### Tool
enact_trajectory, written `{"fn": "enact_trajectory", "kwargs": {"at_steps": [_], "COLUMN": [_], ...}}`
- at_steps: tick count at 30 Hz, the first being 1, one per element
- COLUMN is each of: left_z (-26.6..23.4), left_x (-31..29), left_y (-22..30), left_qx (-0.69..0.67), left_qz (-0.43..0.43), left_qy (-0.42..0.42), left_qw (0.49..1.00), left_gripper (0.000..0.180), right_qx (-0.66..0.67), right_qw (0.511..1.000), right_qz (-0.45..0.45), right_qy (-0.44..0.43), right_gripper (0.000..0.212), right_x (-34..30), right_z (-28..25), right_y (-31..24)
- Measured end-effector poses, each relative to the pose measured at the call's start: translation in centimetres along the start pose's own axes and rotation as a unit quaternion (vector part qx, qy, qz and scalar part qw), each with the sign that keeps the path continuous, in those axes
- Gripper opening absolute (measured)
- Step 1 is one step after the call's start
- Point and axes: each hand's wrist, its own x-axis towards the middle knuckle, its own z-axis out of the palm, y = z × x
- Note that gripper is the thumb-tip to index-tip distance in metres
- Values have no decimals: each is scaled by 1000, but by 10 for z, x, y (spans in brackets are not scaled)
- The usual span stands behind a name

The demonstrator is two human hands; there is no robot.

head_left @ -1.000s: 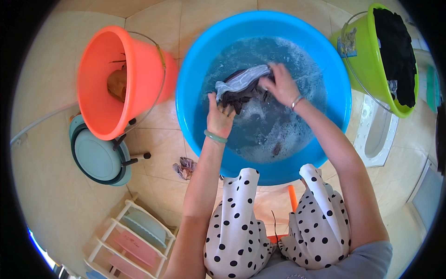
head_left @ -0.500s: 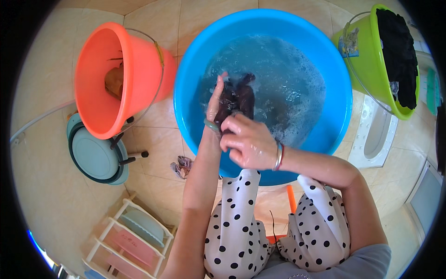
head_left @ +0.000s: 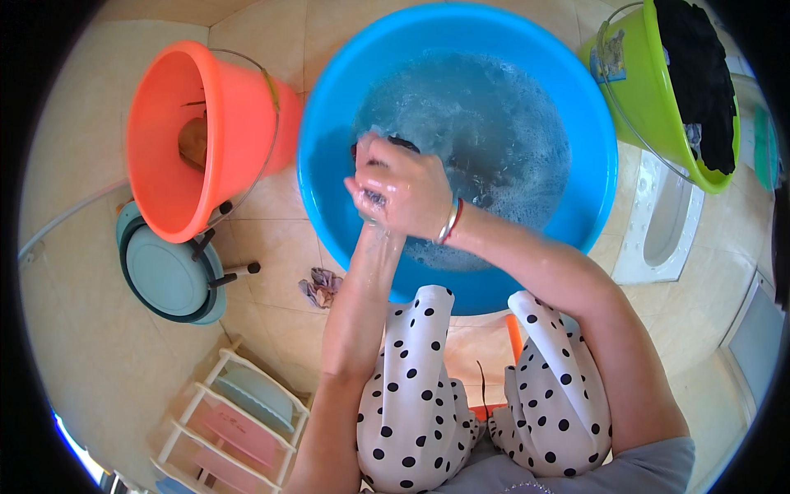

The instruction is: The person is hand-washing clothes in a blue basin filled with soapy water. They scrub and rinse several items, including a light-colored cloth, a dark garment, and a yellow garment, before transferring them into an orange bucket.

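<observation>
Above the left part of a large blue basin [head_left: 592,206], my two wet hands are pressed together around a dark wet cloth [head_left: 402,143]. My right hand [head_left: 407,185] is closed over the cloth, and dark patches of it show between the fingers. Under it, my left hand [head_left: 368,150] is mostly covered; the bit of it that shows is closed against the same cloth. Cloudy, sudsy water [head_left: 494,123] fills the basin, with foam along its right side. A darker area lies beneath the surface, too blurred to name.
An orange-pink bucket [head_left: 169,198] with a brown item inside stands left. At right is a green bucket [head_left: 658,99] holding black cloth [head_left: 699,82], above a white squat toilet [head_left: 662,214]. A folded basin [head_left: 169,272], crumpled cloth [head_left: 321,287] and a white rack [head_left: 185,428] are at lower left.
My right hand has moved up and left over my left hand, covering most of it and the dark cloth. My left fingers, stretched out before, are now closed in. The view has shifted slightly.
</observation>
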Motion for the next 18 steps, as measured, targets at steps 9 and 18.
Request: {"fn": "enact_trajectory", "kwargs": {"at_steps": [9, 18], "left_z": [1, 13], "left_x": [16, 10], "left_y": [8, 55], "left_qx": [84, 207], "left_qz": [-92, 49], "left_qy": [133, 96], "left_qw": [983, 972], "left_gripper": [47, 59], "right_qx": [104, -156], "right_qw": [889, 817], "right_qz": [423, 411], "right_qy": [-139, -374], "right_gripper": [60, 75], "right_x": [-26, -145], "right_z": [-55, -76], "right_y": [148, 117]}}
